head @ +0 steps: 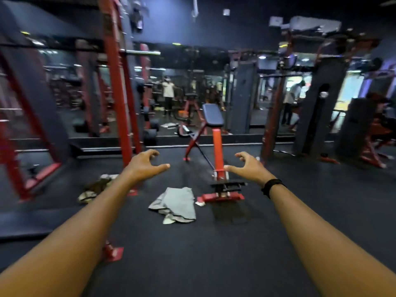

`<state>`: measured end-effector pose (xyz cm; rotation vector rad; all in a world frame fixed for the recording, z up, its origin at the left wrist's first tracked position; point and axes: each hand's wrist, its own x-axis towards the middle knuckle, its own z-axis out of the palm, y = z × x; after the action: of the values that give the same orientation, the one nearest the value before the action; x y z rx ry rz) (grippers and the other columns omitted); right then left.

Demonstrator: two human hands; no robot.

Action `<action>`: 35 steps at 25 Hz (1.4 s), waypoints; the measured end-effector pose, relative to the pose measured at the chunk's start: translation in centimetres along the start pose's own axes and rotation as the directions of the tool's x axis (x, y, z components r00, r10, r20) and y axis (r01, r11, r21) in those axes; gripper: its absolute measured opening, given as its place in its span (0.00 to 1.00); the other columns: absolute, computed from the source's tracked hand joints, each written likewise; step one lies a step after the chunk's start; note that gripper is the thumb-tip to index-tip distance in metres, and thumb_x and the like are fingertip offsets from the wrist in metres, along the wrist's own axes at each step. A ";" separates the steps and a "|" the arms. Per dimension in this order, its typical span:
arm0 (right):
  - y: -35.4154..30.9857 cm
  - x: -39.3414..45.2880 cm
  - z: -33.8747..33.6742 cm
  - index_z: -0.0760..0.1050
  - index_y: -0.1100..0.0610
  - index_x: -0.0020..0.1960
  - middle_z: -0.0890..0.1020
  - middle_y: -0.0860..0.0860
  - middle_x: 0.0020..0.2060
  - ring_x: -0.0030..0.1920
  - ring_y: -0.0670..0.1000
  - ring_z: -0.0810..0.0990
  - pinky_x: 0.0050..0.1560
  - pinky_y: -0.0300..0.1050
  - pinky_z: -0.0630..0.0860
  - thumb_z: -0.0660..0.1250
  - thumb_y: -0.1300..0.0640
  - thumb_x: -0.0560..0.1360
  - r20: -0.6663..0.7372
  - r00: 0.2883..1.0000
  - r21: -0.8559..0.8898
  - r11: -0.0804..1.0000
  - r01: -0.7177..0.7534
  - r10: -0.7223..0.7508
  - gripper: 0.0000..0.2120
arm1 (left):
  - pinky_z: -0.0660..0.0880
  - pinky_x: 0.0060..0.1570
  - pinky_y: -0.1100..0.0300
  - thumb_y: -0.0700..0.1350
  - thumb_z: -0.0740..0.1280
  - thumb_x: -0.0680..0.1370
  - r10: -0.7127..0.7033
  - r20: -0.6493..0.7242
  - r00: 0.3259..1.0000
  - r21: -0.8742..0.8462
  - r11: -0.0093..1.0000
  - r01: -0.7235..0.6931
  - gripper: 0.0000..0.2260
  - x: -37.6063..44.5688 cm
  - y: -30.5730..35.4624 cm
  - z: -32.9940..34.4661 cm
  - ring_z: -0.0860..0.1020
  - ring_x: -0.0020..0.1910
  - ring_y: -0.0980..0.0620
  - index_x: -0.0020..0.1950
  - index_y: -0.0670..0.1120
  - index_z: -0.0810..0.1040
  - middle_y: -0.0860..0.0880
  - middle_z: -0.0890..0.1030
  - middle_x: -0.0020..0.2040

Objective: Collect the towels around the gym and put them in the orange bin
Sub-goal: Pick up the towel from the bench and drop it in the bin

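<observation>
Grey towel point(174, 203) flat on floor point(214, 254) beside bench base point(220, 197) | both hands' fingers spread, empty

Both arms outstretched; left hand point(145, 165) and right hand point(248, 166) empty, fingers loosely curled, thumbs inward.

Dark floor point(214, 254) lies bare between the outstretched arms up to the grey towel point(175, 203). Just right of the towel stands the red foot of the bench point(220, 196), its post rising behind. On the left, a red rack upright point(120, 103) stands by a second crumpled towel point(94, 187).
</observation>
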<state>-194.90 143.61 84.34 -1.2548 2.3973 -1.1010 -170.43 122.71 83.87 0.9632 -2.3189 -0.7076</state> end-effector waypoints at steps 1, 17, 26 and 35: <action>-2.7 0.9 2.5 0.64 0.57 0.71 0.69 0.55 0.69 0.68 0.54 0.70 0.62 0.45 0.67 0.72 0.43 0.71 0.044 0.998 0.005 0.999 0.053 -0.054 0.35 | 0.71 0.61 0.56 0.57 0.73 0.70 -0.039 -0.047 0.998 0.010 0.999 0.040 0.28 -1.1 -2.3 -2.9 0.76 0.60 0.47 0.66 0.46 0.74 0.45 0.78 0.62; -44.1 -1.0 42.1 0.67 0.58 0.69 0.72 0.55 0.67 0.66 0.53 0.71 0.65 0.46 0.67 0.74 0.44 0.69 0.444 0.679 0.250 0.808 0.533 -0.585 0.35 | 0.70 0.60 0.56 0.56 0.73 0.71 -0.474 -0.556 0.683 0.074 0.791 0.608 0.29 -25.8 -33.2 -40.2 0.76 0.61 0.46 0.67 0.44 0.73 0.44 0.76 0.64; -58.9 -4.9 60.3 0.63 0.57 0.72 0.67 0.55 0.71 0.69 0.56 0.68 0.68 0.52 0.68 0.72 0.43 0.71 0.592 0.394 0.406 0.683 0.608 -0.703 0.37 | 0.70 0.61 0.56 0.54 0.74 0.71 -0.600 -0.668 0.441 -0.044 0.623 0.781 0.27 -35.1 -45.2 -48.9 0.76 0.61 0.47 0.66 0.44 0.73 0.44 0.77 0.63; -76.0 0.4 76.9 0.62 0.56 0.72 0.68 0.55 0.71 0.69 0.55 0.69 0.68 0.52 0.68 0.72 0.43 0.70 0.589 0.181 0.525 0.544 0.655 -0.787 0.38 | 0.72 0.60 0.54 0.57 0.73 0.71 -0.603 -0.771 0.207 -0.146 0.483 0.864 0.27 -33.8 -57.9 -60.6 0.75 0.62 0.48 0.65 0.47 0.73 0.46 0.77 0.63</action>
<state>-110.01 76.56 84.52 -2.3030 0.9219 -0.5760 -83.83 96.89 82.03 2.1431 -1.0689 -0.1119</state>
